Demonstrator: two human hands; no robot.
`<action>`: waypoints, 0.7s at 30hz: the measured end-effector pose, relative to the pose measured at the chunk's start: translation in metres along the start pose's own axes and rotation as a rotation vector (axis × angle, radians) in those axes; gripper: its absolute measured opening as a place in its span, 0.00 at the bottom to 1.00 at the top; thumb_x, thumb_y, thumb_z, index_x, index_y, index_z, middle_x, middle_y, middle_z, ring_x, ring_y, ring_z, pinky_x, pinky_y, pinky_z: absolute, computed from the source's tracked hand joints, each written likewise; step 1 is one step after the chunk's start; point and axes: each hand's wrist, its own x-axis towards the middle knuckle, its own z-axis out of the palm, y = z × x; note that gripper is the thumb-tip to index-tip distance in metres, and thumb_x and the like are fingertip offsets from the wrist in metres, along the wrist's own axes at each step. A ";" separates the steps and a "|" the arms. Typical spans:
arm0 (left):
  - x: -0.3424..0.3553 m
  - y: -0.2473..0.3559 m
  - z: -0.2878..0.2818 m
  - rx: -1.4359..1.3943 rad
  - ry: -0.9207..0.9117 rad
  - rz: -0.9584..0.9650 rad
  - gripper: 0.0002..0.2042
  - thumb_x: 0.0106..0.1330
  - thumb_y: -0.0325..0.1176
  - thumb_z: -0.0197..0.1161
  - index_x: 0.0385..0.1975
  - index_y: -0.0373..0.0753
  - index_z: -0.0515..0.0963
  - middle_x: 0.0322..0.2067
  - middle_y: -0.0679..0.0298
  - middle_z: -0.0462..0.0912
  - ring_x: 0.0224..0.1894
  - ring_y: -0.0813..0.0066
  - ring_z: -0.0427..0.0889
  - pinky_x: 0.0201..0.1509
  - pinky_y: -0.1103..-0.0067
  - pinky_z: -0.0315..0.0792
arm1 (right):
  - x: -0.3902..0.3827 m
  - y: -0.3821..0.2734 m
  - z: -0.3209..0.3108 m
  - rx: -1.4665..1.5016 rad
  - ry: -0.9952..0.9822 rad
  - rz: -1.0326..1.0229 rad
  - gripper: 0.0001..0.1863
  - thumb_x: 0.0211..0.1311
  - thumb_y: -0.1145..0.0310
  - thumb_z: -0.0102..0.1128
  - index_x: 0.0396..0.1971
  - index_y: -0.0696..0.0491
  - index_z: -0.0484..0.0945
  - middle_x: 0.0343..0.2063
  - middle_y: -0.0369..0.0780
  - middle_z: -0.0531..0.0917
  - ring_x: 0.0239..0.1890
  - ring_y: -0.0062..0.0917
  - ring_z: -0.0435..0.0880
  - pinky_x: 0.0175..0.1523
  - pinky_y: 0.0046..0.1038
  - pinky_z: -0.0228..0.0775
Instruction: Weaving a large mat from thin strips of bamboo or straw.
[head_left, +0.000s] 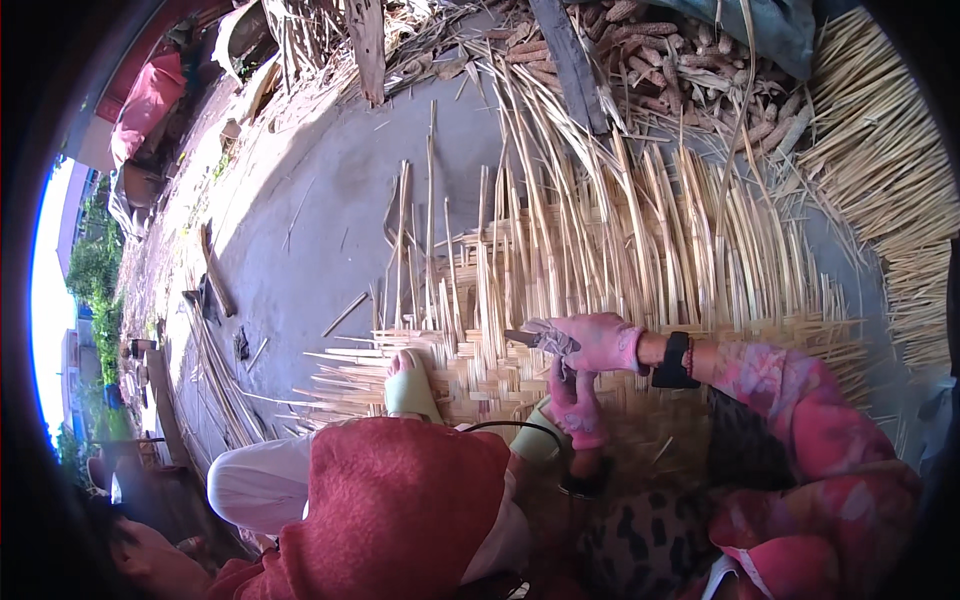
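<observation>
Two pink gloves with greyish fingers cover my hands, held close together over a woven mat of split reed or cane strips [490, 375]. My right hand [600, 342], with a black band at its wrist, is closed on a knife-like tool [520, 338] whose short dark blade points left. Its handle is hidden in the glove. Just below it, my left hand [577, 408] has its fingers bent up against the right one. Whatever the left fingers hold, if anything, cannot be made out. Long loose strips [640, 250] stick out from the mat's far edge.
A person in a red top [390, 500] sits close at my left. Pale green slippers [408, 388] rest on the mat. Corn cobs [680, 60] lie piled at the back beside a wooden post [570, 65]. Bundled stalks [880, 140] stand far right; loose sticks [215, 360] lie left.
</observation>
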 end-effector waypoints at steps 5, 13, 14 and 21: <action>-0.026 -0.019 0.017 0.294 0.018 0.094 0.24 0.61 0.25 0.55 0.58 0.30 0.59 0.51 0.55 0.70 0.53 0.70 0.71 0.54 0.76 0.68 | 0.011 0.026 0.034 -0.562 0.084 -0.092 0.22 0.40 0.69 0.61 0.41 0.50 0.73 0.29 0.45 0.77 0.36 0.40 0.81 0.37 0.39 0.73; -0.043 -0.020 0.000 0.842 -0.123 0.369 0.28 0.58 0.32 0.58 0.60 0.37 0.60 0.46 0.53 0.73 0.45 0.62 0.76 0.51 0.70 0.67 | 0.028 0.010 0.013 -0.084 0.161 -0.109 0.23 0.47 0.63 0.60 0.47 0.48 0.73 0.37 0.45 0.78 0.37 0.37 0.80 0.41 0.36 0.72; -0.038 -0.026 -0.011 1.045 -0.214 0.640 0.27 0.57 0.30 0.58 0.58 0.36 0.62 0.45 0.54 0.73 0.45 0.61 0.76 0.51 0.68 0.66 | 0.041 -0.004 0.013 -0.005 0.305 -0.207 0.23 0.48 0.61 0.60 0.47 0.48 0.72 0.38 0.45 0.78 0.38 0.37 0.79 0.43 0.35 0.71; 0.164 0.246 -0.212 -0.631 -0.661 -0.158 0.25 0.54 0.47 0.63 0.46 0.36 0.73 0.40 0.53 0.79 0.39 0.63 0.79 0.48 0.64 0.67 | 0.117 -0.055 0.057 -0.054 0.244 -0.235 0.16 0.54 0.60 0.53 0.41 0.51 0.69 0.33 0.49 0.77 0.31 0.43 0.81 0.33 0.41 0.73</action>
